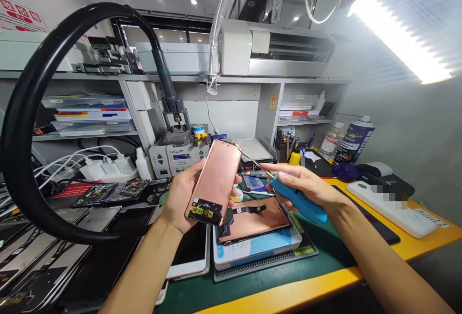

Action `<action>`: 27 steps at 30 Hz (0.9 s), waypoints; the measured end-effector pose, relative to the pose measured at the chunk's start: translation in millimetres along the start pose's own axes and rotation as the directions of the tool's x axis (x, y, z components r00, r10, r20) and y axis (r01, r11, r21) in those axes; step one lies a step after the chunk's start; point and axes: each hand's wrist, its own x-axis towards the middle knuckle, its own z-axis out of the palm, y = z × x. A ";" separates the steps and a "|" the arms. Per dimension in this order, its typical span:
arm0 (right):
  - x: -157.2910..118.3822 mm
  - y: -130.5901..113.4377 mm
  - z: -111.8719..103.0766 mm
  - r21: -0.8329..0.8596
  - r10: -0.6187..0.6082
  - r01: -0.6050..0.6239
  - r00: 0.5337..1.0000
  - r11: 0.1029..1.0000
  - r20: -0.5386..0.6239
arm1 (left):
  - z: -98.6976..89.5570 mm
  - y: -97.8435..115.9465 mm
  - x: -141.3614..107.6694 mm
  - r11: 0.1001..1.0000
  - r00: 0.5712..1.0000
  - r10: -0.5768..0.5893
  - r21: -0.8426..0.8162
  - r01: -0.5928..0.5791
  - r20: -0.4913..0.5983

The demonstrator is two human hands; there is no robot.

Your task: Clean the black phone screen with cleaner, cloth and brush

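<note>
A copper-coloured phone screen panel (218,174) is held up and tilted in my left hand (183,196), fingers wrapped behind it and showing at its right edge. My right hand (301,184) grips a blue-handled tool (299,202); its thin metal shaft reaches to the panel's upper right edge. Whether the tip touches the panel I cannot tell. Below and between my hands, a second copper-coloured panel (252,222) with a black flex cable lies on a blue and white box (258,249).
Several phone screens (36,261) lie at the left beside a white tablet (191,251). A thick black hose (21,87) arches at the left. Behind stands a soldering station (176,157); bottles (353,138), a white device (391,208) and a dark phone-like slab are at the right.
</note>
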 end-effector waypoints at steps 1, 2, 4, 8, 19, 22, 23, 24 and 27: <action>-0.1 -0.2 0.4 0.006 0.001 -0.001 1.000 1.000 0.001 | -0.3 -0.4 0.1 1.000 1.000 0.008 0.010 -0.008 0.000; -0.1 -0.3 0.9 0.014 0.000 0.000 1.000 1.000 0.003 | -0.7 -0.7 0.2 1.000 1.000 0.016 0.021 -0.016 0.003; 0.0 -0.4 1.8 0.030 -0.006 0.006 1.000 1.000 0.004 | -1.6 -1.2 0.4 0.999 0.999 0.036 0.041 -0.036 0.010; -0.1 1.1 3.2 0.029 -0.039 0.038 0.999 0.999 0.015 | -2.7 -2.3 1.4 0.996 0.998 0.061 0.063 -0.061 -0.003; -2.8 0.9 7.0 0.030 -0.075 0.074 0.997 0.997 0.032 | 0.1 -6.6 2.1 0.985 0.994 0.075 0.160 -0.061 -0.084; -2.5 1.1 6.0 0.031 -0.074 0.072 0.996 0.997 0.043 | 0.9 -7.2 2.7 0.978 0.989 0.098 0.195 -0.076 -0.108; -2.4 1.3 5.7 0.034 -0.071 0.070 0.996 0.997 0.047 | 1.1 -7.4 3.0 0.975 0.987 0.110 0.207 -0.084 -0.116; -2.3 1.5 5.3 0.037 -0.069 0.068 0.996 0.997 0.049 | 1.3 -7.7 3.3 0.971 0.985 0.123 0.219 -0.094 -0.123; -2.4 2.3 4.7 0.051 -0.066 0.063 0.996 0.997 0.052 | 1.4 -8.5 3.8 0.960 0.980 0.157 0.250 -0.123 -0.119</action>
